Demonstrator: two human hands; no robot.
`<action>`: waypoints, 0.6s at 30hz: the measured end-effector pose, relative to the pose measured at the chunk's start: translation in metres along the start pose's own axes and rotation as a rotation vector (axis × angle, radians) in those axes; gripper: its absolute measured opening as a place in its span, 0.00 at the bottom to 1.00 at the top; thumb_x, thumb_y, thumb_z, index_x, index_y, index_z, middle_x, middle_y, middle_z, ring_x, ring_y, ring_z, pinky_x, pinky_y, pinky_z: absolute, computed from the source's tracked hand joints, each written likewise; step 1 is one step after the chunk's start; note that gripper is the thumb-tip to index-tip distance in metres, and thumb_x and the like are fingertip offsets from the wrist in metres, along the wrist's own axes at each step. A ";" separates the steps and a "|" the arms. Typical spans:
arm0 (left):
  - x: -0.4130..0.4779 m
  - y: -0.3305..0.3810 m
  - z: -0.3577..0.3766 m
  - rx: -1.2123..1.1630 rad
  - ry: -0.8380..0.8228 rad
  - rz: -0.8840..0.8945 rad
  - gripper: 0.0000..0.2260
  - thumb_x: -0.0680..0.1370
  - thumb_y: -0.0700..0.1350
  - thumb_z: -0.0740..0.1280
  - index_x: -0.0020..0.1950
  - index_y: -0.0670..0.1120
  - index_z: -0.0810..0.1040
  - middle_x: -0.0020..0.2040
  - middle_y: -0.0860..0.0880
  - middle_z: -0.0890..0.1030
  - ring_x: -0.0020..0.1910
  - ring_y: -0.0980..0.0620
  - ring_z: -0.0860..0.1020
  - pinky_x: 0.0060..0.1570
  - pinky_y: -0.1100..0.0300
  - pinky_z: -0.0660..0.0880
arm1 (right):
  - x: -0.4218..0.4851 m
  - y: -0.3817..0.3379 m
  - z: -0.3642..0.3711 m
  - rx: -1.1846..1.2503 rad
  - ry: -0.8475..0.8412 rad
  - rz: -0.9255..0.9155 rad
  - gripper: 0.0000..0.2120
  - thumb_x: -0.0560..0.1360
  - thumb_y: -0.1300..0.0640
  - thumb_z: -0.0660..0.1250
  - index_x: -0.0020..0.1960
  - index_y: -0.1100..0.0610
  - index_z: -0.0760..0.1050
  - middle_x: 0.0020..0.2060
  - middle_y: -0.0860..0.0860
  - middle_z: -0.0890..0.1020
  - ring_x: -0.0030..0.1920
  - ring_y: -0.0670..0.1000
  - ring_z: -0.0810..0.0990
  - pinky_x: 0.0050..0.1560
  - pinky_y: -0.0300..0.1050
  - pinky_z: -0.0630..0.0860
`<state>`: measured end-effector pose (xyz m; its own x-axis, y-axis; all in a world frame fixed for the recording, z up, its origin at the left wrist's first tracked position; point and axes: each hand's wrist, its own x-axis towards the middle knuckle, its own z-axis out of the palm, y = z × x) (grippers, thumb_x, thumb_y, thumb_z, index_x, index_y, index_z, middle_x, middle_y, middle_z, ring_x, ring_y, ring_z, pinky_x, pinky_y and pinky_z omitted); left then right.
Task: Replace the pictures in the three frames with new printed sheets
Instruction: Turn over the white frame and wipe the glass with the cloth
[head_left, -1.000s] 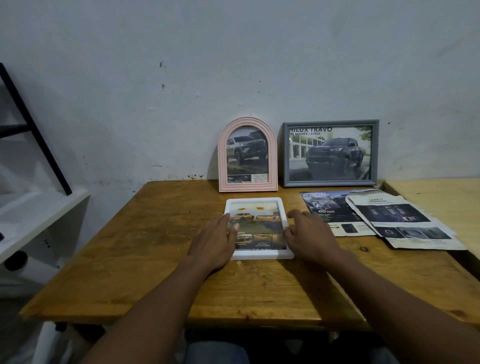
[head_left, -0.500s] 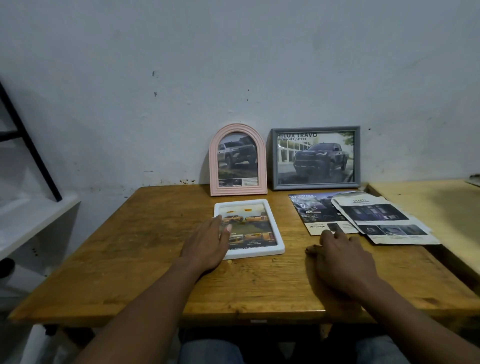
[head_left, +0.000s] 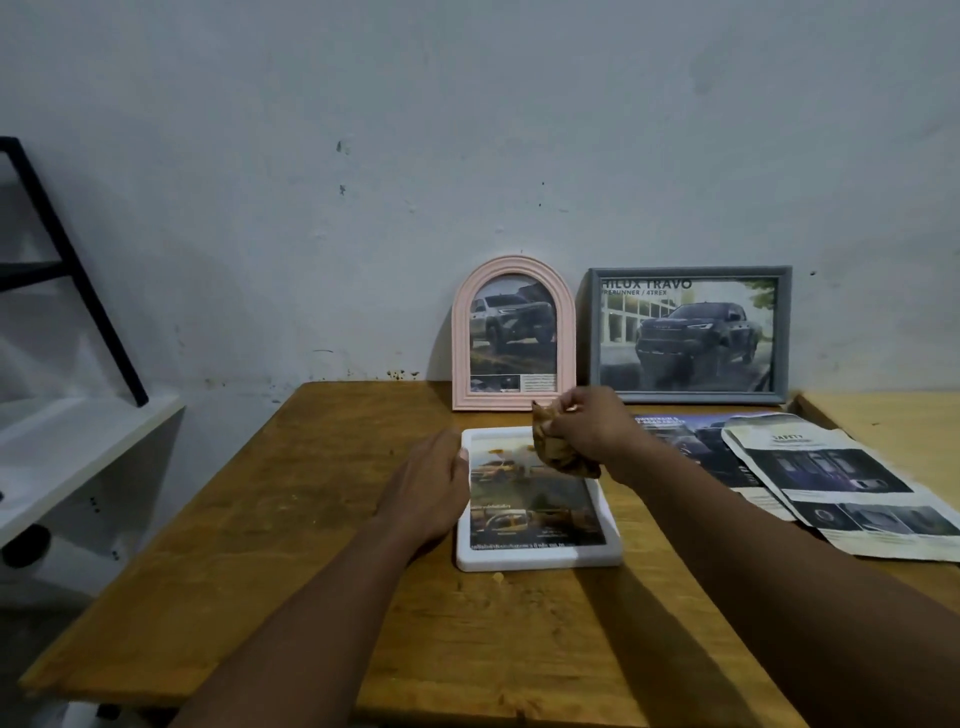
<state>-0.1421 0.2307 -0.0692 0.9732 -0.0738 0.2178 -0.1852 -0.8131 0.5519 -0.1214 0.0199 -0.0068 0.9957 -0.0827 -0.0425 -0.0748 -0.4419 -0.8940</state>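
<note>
My left hand (head_left: 431, 483) lies flat on the desk (head_left: 311, 493), fingers straight against the white frame (head_left: 537, 560) at lower centre. The pink frame (head_left: 462, 332) stands behind. My right hand (head_left: 587, 431) clutches a crumpled brown wad (head_left: 563, 460) above the white one. The grey frame (head_left: 595, 332) reads "HILUX TRAVO"; a loose sheet (head_left: 831, 483) at right reads "SAFETY". All three frames hold prints, so I judge the swaps nearly finished.

Dim, cool indoor light; soft arm shadows fall on the surface (head_left: 311, 519); slight blur, wide-angle bending at edges

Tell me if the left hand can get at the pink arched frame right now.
Probably yes: the left hand rests beside the white frame, with only bare table before the pink frame.
</note>
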 end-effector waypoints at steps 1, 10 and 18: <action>0.003 -0.003 0.002 0.008 -0.007 -0.003 0.18 0.86 0.50 0.59 0.75 0.51 0.66 0.71 0.52 0.73 0.67 0.54 0.71 0.56 0.63 0.66 | 0.009 -0.005 0.010 -0.110 0.037 -0.107 0.05 0.76 0.61 0.70 0.51 0.55 0.78 0.45 0.53 0.82 0.42 0.50 0.82 0.34 0.38 0.79; 0.006 -0.017 0.022 -0.063 -0.031 -0.028 0.28 0.86 0.50 0.57 0.83 0.57 0.47 0.79 0.51 0.65 0.71 0.49 0.72 0.66 0.51 0.74 | 0.040 0.018 0.076 -0.693 -0.183 -0.485 0.11 0.79 0.55 0.63 0.55 0.52 0.83 0.51 0.52 0.85 0.51 0.53 0.79 0.53 0.49 0.76; 0.013 -0.014 0.021 0.019 -0.164 0.025 0.33 0.85 0.48 0.59 0.83 0.57 0.40 0.82 0.49 0.59 0.75 0.48 0.68 0.69 0.51 0.72 | 0.035 0.033 0.060 -1.004 -0.295 -0.682 0.21 0.81 0.54 0.59 0.73 0.48 0.70 0.72 0.46 0.72 0.66 0.54 0.68 0.60 0.55 0.70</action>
<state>-0.1241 0.2295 -0.0913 0.9778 -0.1863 0.0957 -0.2084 -0.8207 0.5319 -0.0858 0.0559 -0.0648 0.8125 0.5773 0.0811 0.5815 -0.8124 -0.0433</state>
